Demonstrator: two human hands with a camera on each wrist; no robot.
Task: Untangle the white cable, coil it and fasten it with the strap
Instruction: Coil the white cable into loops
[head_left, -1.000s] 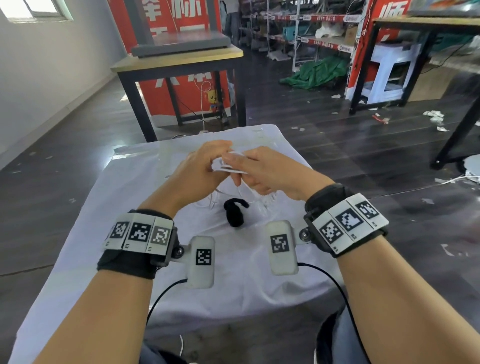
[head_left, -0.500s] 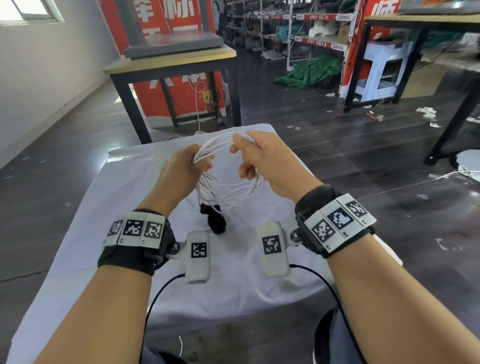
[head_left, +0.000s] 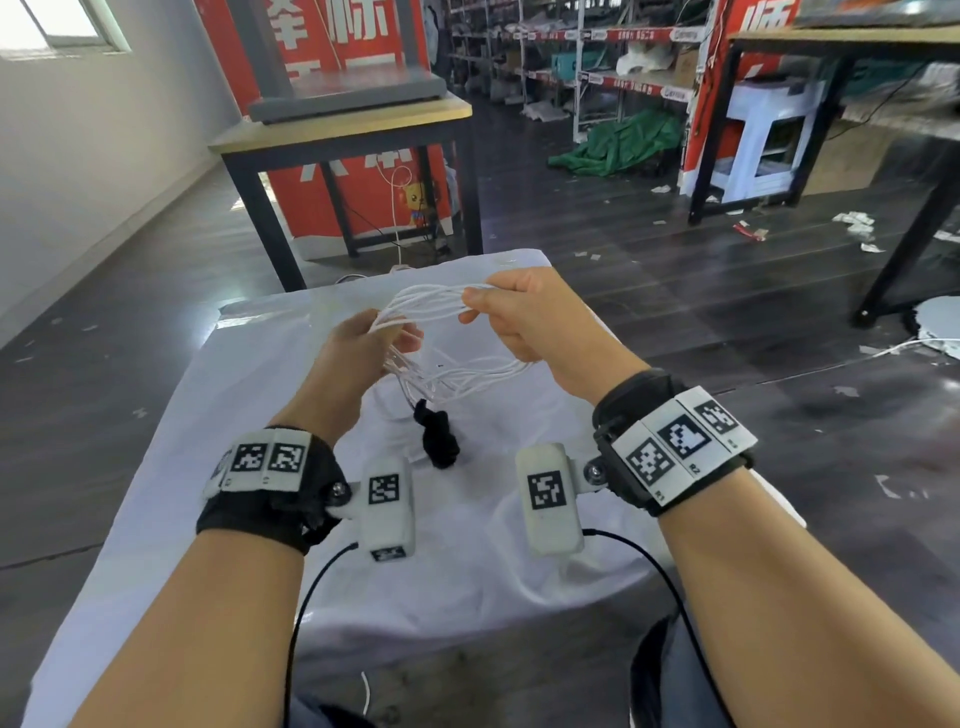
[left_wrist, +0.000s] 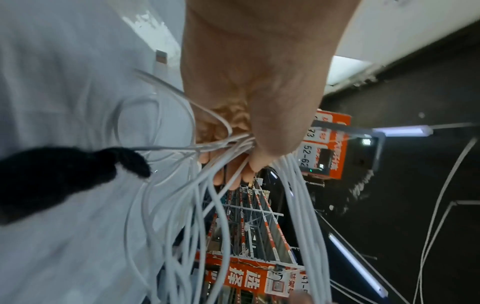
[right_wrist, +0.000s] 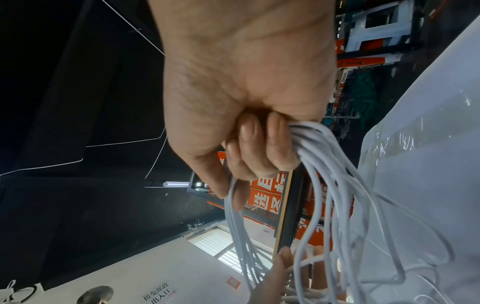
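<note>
Both hands hold the white cable (head_left: 431, 306) above the cloth as a loose bundle of several loops. My left hand (head_left: 384, 335) pinches the strands at the bundle's left side, seen close in the left wrist view as thumb and fingers closed on the cable (left_wrist: 233, 185). My right hand (head_left: 485, 306) grips the right side with curled fingers, the cable (right_wrist: 319, 168) passing through its fist. Lower loops (head_left: 467, 376) sag between the hands. The black strap (head_left: 439, 439) lies on the white cloth just below the loops, also as a dark shape, the strap (left_wrist: 59, 172), in the left wrist view.
A white cloth (head_left: 208, 467) covers the small table I sit at; its far edge is just beyond the hands. A wooden-topped table (head_left: 343, 124) with black legs stands behind it, with red banners, shelving and a dark floor around.
The hands have lifted off the cloth and moved apart, spreading the bunched cable into open loops. The strap stayed on the cloth.
</note>
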